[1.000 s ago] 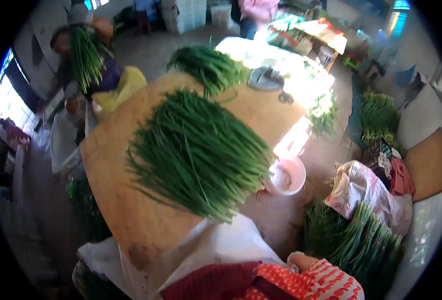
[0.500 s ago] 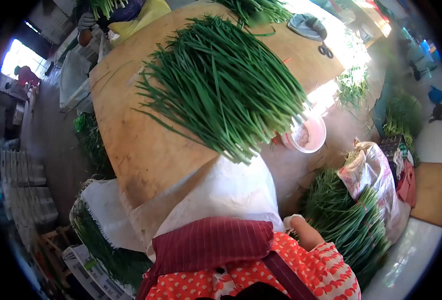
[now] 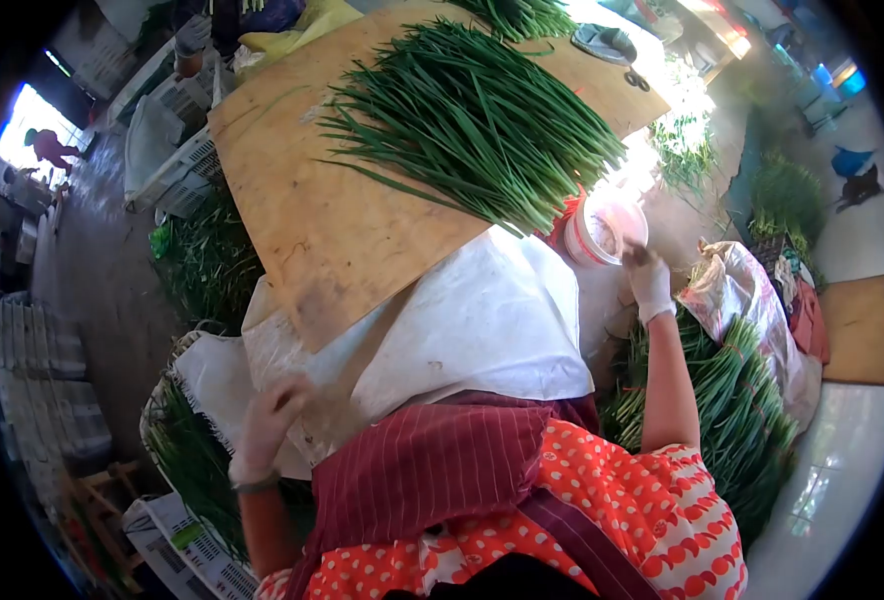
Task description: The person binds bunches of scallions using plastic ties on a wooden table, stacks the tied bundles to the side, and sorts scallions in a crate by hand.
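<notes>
Lying on the wooden table (image 3: 302, 230) in front of me is a big pile of long green leaves (image 3: 472, 130), flat and thin like ribbons. Their dark tips fan out toward the middle of the table, and their pale, round stems poke out at its right edge. My left hand (image 3: 270, 425), in a thin, whitish glove, is over the white sheet (image 3: 482, 330), below the table's near corner. Its fingers are bent in, but they are too blurry for me to tell if they hold anything. My right hand (image 3: 648, 282) is gloved too, out past the right edge, just beside a round pink bucket (image 3: 607, 230). Its fingers are a blur, so I cannot tell how wide they are or if something is in them. The sheet is smooth with soft folds, and it covers my lap below the table's edge. My dark red apron (image 3: 422, 460) has thin pale stripes, and my orange-red shirt (image 3: 602, 470) has white spots. Black scissors (image 3: 638, 79) lie by the table's far right corner. To my right, a crinkly sack (image 3: 752, 295) sits against more green bundles (image 3: 742, 390).
</notes>
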The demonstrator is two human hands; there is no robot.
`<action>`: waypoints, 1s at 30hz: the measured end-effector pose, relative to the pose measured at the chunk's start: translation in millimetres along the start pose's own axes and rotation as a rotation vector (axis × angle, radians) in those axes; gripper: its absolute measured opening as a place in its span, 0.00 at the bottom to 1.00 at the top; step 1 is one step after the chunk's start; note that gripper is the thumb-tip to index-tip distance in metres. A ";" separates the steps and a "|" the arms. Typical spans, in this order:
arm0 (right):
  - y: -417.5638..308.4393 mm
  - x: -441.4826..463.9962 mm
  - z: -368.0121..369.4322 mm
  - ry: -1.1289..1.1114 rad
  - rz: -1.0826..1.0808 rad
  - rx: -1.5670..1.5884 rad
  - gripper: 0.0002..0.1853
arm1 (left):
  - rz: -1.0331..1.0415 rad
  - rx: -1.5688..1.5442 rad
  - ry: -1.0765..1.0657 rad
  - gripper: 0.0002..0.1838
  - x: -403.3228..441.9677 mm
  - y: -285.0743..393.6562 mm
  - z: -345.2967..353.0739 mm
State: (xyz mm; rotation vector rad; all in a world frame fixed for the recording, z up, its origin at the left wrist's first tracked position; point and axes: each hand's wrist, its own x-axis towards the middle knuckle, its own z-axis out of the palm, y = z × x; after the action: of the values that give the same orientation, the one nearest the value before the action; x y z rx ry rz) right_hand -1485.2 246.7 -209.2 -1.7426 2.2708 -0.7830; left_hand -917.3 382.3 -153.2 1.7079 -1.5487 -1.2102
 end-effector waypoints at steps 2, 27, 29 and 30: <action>-46.4 18.9 -9.1 0.072 -0.108 0.170 0.15 | -0.061 -0.161 0.008 0.16 35.1 53.1 32.6; -178.0 103.0 25.6 -0.401 0.330 1.271 0.39 | 0.179 -0.710 -0.380 0.29 203.0 145.4 150.5; -172.1 101.1 21.9 -0.396 0.200 1.110 0.33 | 0.067 -0.829 -0.384 0.30 209.7 151.5 158.2; -168.4 99.5 18.4 -0.366 -0.078 0.665 0.28 | 0.064 -0.834 -0.393 0.30 212.7 152.4 162.3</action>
State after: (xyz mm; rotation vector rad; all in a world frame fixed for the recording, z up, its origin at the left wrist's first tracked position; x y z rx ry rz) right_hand -1364.5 118.1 -122.8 -1.4965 1.4811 -0.9887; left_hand -1145.5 175.6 -153.6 0.9032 -1.0196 -1.8831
